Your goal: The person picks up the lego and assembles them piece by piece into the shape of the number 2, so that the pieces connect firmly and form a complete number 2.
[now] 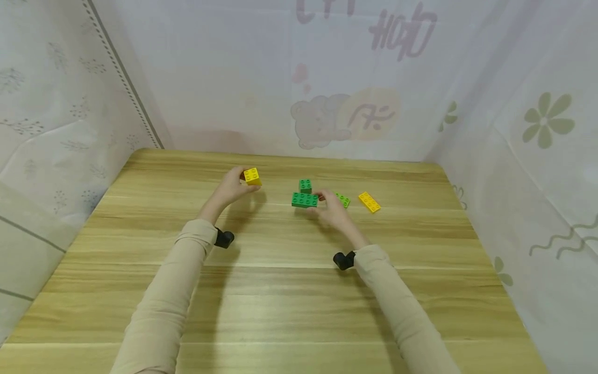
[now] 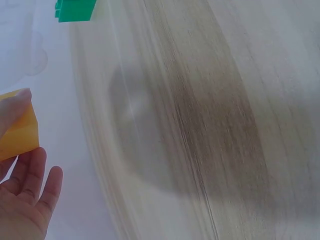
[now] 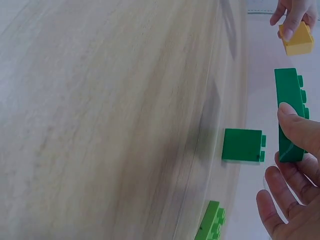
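Basically two bare hands over a woodgrain worktop (image 1: pixel 280 317), small studded bricks, smooth-sided, plastic-looking. Left hand (image 1: pixel 229 188): grip pinching a blocky yellow brick (image 1: pixel 252 175), four round studs on top, flat plain sides, held tilted off the surface, left of the other pieces; thumb across one face, outer fingers loose and apart in the left wrist view. Right hand (image 1: pixel 334 209): grip pinching the right end of a long green brick (image 1: pixel 303 200), oblong, two rows of four studs, raised off the wood; thumb flat on a side face, outer fingers spread. Just beyond it, a short green brick (image 1: pixel 305 185), squarish, four studs, upright on the worktop. Light green piece (image 1: pixel 343 200), studded, right of the long one, partly hidden by the right hand. Farther right, a thin yellow plate (image 1: pixel 369 202), rectangular, studs up, lying flat at an angle. Sleeves (image 1: pixel 161 296) beige, matte, wrinkled cloth; black rounded mount (image 1: pixel 225 239) at the left wrist. Far side: pale creased sheet (image 1: pixel 224 78), faded bear print; flower shapes to the right
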A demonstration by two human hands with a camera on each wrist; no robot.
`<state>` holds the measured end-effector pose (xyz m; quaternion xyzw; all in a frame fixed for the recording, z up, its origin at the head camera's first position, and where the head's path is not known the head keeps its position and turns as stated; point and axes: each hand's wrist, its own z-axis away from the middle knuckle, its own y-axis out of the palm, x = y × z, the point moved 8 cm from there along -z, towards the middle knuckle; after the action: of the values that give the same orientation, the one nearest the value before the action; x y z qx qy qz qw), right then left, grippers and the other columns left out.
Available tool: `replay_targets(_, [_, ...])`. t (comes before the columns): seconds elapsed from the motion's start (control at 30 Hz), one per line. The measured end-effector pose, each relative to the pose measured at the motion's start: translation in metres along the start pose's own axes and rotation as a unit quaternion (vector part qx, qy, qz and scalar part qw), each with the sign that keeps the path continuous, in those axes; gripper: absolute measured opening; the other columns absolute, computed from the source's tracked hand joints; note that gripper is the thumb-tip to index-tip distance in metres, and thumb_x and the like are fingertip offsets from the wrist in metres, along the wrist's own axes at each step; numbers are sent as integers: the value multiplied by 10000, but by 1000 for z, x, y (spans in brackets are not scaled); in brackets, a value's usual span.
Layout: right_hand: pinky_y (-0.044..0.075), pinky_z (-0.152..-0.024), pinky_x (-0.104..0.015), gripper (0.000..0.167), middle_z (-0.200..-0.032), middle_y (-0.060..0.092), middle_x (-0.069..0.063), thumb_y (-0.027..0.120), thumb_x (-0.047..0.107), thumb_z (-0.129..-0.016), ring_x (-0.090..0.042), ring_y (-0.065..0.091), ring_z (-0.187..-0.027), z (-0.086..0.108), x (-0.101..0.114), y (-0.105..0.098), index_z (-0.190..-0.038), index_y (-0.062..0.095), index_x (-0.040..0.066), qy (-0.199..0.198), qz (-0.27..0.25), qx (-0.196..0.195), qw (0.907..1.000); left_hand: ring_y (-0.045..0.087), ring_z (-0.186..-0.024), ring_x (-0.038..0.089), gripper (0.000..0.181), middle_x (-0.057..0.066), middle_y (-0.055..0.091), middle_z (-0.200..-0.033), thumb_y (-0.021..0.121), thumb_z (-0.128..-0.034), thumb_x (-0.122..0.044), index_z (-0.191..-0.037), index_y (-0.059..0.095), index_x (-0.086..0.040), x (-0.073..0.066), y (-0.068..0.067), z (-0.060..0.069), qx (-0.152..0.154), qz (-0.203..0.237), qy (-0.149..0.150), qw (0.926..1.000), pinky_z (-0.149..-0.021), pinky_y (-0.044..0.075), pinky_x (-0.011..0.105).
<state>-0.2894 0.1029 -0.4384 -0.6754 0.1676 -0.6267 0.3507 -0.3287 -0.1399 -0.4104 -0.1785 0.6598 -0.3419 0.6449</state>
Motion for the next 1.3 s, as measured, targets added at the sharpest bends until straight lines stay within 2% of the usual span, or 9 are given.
replay_targets(0.37, [409,-970,-450,459,-1251,479,-162,638,144,-854,-316,462,-1127,1,-10,-5,-1271,485,29,-12,-66,-154,9999,467,-1100,364,564,214,497,-1178,659,-837,-192,-1279,404,49,-12,6,-1,46,-31,136,9999,-922,413,463])
replay_targets(0.63, [405,-977,-439,455,-1234,496,-143,647,193,-851,-302,469,-1141,4,-12,-5,-1251,493,44,135,47,-92,9999,468,-1090,335,565,196,502,-1177,664,-836,-205,-1283,412,33,-23,12,-4,125,-89,228,9996,-929,411,454])
replay_targets(0.87, [408,-974,-443,437,-1209,508,-127,655,186,-844,-292,472,-1141,7,-16,4,-1238,510,64,147,-56,76,9998,477,-1086,345,528,194,514,-1149,669,-831,-186,-1250,436,37,-27,19,-6,145,-118,331,9993,-936,414,454])
replay_targets(1.0, [420,-969,-424,424,-1204,526,-110,661,208,-839,-272,492,-1126,10,-18,10,-1220,521,85,108,51,182,9998,482,-1092,352,528,191,520,-1145,671,-829,-187,-1247,438,36,-31,22,-6,137,-172,406,9989,-936,416,453])
replay_targets(1.3, [437,-951,-383,407,-1171,537,-105,682,188,-818,-248,516,-1084,11,-30,25,-1170,531,50,-83,117,368,9992,489,-1058,315,494,165,531,-1124,678,-822,-177,-1224,460,10,-42,32,-5,213,-79,567,9981,-916,425,432])
